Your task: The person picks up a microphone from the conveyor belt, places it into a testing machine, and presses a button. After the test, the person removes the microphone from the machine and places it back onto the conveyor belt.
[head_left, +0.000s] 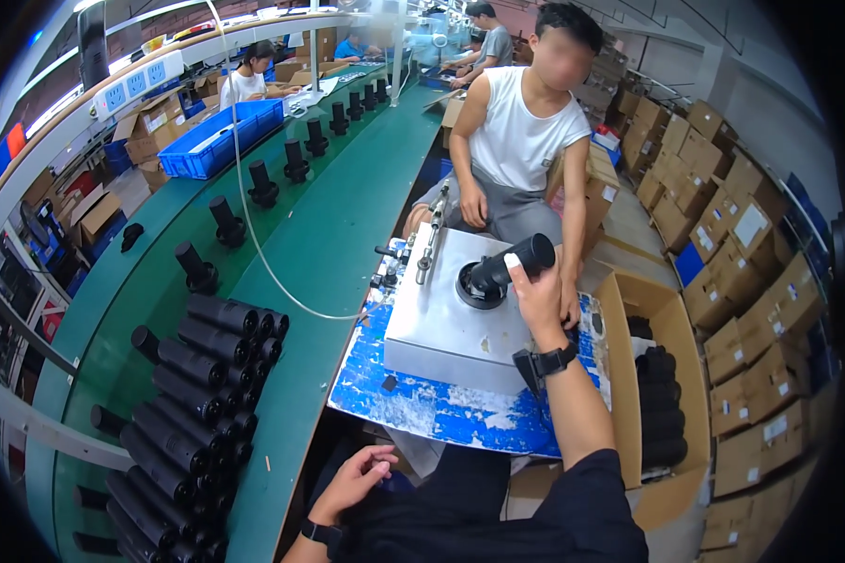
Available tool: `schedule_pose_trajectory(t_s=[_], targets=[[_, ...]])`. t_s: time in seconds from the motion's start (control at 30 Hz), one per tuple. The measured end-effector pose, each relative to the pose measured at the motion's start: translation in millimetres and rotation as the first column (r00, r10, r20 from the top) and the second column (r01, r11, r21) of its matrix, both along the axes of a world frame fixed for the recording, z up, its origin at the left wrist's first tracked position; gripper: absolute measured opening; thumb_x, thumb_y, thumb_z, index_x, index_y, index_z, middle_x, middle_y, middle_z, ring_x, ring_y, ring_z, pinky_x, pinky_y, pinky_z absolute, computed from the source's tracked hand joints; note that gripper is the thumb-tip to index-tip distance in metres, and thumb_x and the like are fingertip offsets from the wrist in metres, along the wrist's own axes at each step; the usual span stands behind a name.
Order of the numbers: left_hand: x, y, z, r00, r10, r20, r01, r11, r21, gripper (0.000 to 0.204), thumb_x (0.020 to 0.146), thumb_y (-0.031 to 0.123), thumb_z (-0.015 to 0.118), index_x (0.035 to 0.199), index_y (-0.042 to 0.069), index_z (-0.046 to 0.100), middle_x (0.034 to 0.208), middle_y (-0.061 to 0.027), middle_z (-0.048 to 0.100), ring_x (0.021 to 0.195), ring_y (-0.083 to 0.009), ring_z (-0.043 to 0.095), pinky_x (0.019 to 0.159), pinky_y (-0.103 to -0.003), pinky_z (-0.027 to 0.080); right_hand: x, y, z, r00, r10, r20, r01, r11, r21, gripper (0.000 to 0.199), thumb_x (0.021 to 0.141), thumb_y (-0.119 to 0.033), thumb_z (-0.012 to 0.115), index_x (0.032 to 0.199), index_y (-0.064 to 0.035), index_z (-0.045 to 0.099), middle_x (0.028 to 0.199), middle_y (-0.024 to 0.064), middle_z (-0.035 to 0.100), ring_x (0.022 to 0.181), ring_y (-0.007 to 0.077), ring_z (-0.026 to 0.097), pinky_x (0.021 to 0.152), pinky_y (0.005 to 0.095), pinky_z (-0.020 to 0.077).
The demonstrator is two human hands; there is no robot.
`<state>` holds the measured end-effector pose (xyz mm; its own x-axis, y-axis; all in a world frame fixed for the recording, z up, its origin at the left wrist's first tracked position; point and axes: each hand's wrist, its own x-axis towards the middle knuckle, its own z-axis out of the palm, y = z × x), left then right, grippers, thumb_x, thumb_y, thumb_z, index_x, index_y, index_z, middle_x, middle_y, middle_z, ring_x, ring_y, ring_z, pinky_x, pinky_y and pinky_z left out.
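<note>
My right hand (539, 298) is closed round the outer end of a black cylinder (526, 258). The cylinder leans up and to the right, its lower end at a round black base (479, 287) on top of a silver metal box (441, 324). White wrapping covers the thumb tip of that hand. Above my lap, near the table's front edge, my left hand (359, 479) hangs with fingers loosely bent and slightly apart, nothing visible in it. A metal valve fitting with a lever (430, 239) sits along the box's left side.
A worn blue board (394, 403) carries the box. Stacked black tubes (174, 403) lie on the green conveyor (296, 394), with upright black parts (225, 220) beyond. An open carton (620, 375) holding black parts stands at right. A co-worker (526, 131) sits opposite, hand beside mine.
</note>
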<state>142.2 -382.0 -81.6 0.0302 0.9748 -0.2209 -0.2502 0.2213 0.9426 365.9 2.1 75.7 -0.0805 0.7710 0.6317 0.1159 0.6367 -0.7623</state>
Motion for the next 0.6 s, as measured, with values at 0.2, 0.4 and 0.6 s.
schedule_pose_trajectory(t_s=[0.2, 0.4, 0.6], targets=[[-17, -9, -3, 0.996, 0.084, -0.019, -0.084, 0.996, -0.015, 0.039, 0.106, 0.014, 0.064, 0.144, 0.003, 0.058, 0.124, -0.0049, 0.071, 0.101, -0.0099, 0.065, 0.091, -0.026, 0.053, -23, 3, 22, 0.921, -0.089, 0.379, 0.111, 0.993, -0.037, 0.055, 0.086, -0.035, 0.087, 0.115, 0.0021, 0.059, 0.097, 0.0198, 0.074, 0.088, 0.0302, 0.075, 0.078, 0.0400, 0.0584], [-31, 40, 58, 0.996, 0.013, -0.086, -0.005, 0.996, 0.089, 0.035, 0.106, 0.012, 0.063, 0.139, 0.002, 0.062, 0.124, -0.0071, 0.070, 0.102, -0.0127, 0.066, 0.092, -0.029, 0.054, -37, 5, 31, 0.777, -0.210, 0.593, 0.282, 0.959, -0.030, 0.069, 0.076, -0.047, 0.089, 0.114, 0.0014, 0.058, 0.095, 0.0270, 0.073, 0.092, 0.0462, 0.073, 0.080, 0.0491, 0.0577], [-72, 144, 115, 0.892, 0.258, -0.371, -0.066, 0.886, 0.458, 0.021, 0.103, 0.012, 0.066, 0.121, 0.000, 0.070, 0.113, -0.0045, 0.070, 0.099, -0.0123, 0.064, 0.087, -0.029, 0.054, -48, -9, 27, 0.761, -0.255, 0.597, 0.357, 0.932, -0.058, 0.070, 0.075, -0.050, 0.090, 0.110, 0.0002, 0.057, 0.099, 0.0276, 0.074, 0.097, 0.0458, 0.073, 0.084, 0.0502, 0.0582]])
